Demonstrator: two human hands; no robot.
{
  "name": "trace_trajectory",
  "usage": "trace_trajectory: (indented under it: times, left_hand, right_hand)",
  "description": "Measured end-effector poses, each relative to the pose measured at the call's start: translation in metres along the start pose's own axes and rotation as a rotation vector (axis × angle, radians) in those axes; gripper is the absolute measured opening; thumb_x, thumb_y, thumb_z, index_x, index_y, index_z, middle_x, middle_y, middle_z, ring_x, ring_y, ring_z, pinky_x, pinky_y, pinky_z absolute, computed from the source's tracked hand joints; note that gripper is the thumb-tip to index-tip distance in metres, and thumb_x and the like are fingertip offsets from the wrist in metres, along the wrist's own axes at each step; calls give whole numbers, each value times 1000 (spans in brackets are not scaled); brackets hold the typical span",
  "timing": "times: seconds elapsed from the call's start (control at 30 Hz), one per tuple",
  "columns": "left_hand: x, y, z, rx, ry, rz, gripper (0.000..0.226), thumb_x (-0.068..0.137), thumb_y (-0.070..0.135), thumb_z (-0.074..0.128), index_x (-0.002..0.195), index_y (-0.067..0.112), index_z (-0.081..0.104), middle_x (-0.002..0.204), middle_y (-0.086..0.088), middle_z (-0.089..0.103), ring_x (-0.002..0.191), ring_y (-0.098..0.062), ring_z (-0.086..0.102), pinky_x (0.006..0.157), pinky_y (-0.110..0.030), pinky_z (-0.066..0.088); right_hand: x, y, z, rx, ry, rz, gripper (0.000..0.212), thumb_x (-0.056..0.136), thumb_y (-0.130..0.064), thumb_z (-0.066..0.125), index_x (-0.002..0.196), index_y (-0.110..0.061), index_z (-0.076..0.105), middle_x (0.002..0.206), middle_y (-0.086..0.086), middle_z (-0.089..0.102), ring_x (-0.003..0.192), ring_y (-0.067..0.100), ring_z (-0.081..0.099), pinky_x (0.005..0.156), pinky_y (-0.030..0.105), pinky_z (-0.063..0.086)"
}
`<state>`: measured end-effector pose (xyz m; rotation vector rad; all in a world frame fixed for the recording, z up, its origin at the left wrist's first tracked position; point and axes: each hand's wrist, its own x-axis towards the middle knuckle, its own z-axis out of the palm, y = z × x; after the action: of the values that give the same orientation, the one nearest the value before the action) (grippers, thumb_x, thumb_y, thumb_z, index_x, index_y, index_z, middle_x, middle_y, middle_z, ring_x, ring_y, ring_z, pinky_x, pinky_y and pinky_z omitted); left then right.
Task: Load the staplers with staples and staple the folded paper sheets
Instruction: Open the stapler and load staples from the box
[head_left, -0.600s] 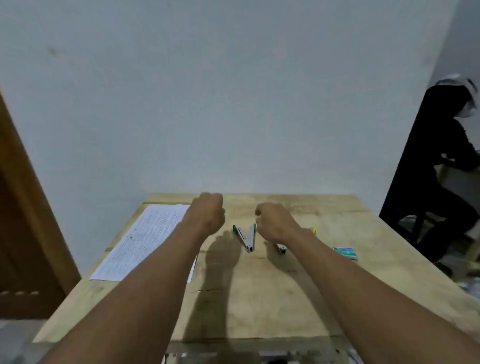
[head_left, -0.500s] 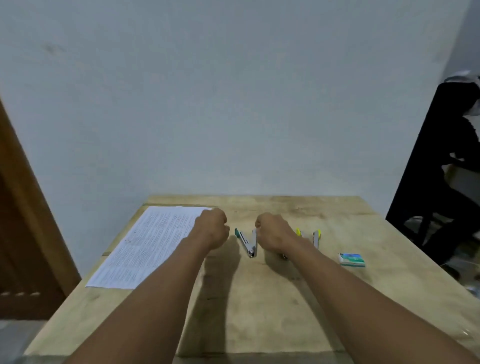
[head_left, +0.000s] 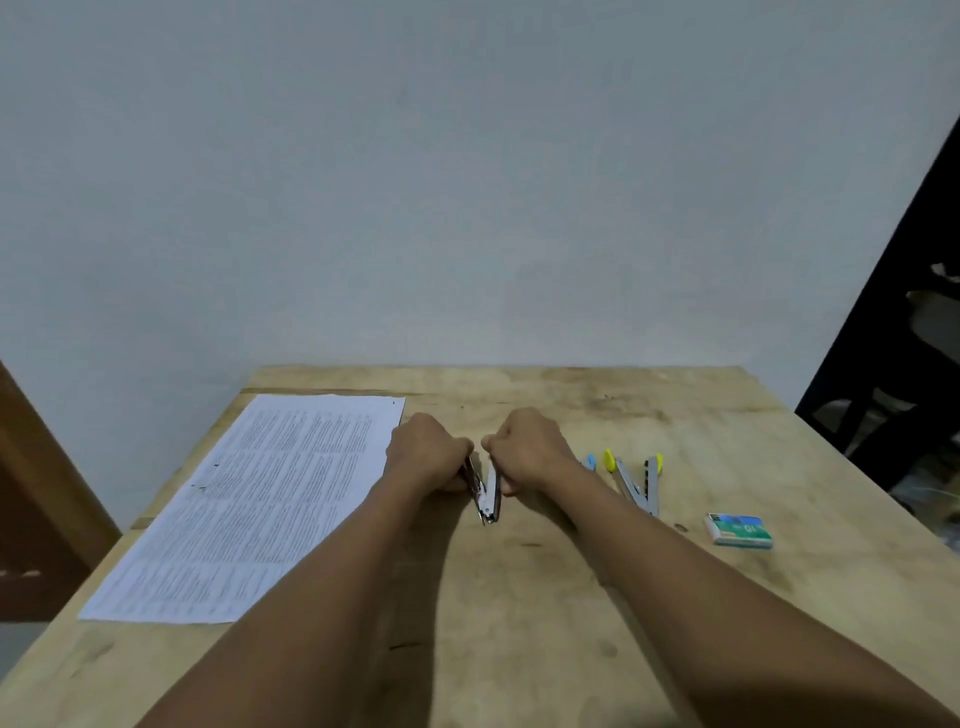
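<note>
The left hand (head_left: 427, 451) and right hand (head_left: 530, 448) each grasp one arm of the open stapler (head_left: 487, 500) at the middle of the table (head_left: 519, 623). The paper sheet (head_left: 260, 499) at 9 o'clock reaches the left edge. The yellow stapler (head_left: 636, 486) lies at 3, the staple box (head_left: 738, 530) at 4, and bare wood at 12.

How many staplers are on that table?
3, probably: one stapler gripped between the left hand and right hand; a yellow-tipped stapler lying open right of them; a blue tip beside the right wrist, the rest hidden.
</note>
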<state>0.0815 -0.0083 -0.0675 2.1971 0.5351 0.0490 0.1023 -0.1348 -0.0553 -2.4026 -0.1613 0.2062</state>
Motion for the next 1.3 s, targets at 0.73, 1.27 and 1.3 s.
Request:
trace_trajectory:
  times: [0.73, 1.27, 1.3]
  left_hand:
    - [-96, 22, -62, -931, -137, 25, 9, 90, 0, 60, 96, -4, 65, 85, -16, 59, 74, -24, 60, 67, -31, 62]
    - [-89, 16, -55, -847, -305, -26, 17, 90, 0, 61, 102, -12, 63, 89, -24, 66, 75, -29, 66, 65, -28, 62]
    - [-89, 16, -56, -852, -309, -32, 16, 89, 0, 61, 101, -11, 63, 88, -24, 66, 75, -30, 66, 65, -28, 62]
  right_hand:
    - [-130, 12, -59, -193, 65, -534, 48, 82, -24, 69, 124, -31, 47, 85, -6, 62, 78, 18, 56, 75, 34, 45]
    - [-119, 10, -55, -352, -137, -531, 110, 69, -22, 84, 138, -64, 10, 73, 1, 67, 77, 24, 64, 70, 37, 52]
    - [-119, 9, -55, -358, -144, -526, 110, 69, -22, 85, 139, -63, 10, 71, -1, 65, 77, 23, 63, 69, 36, 50]
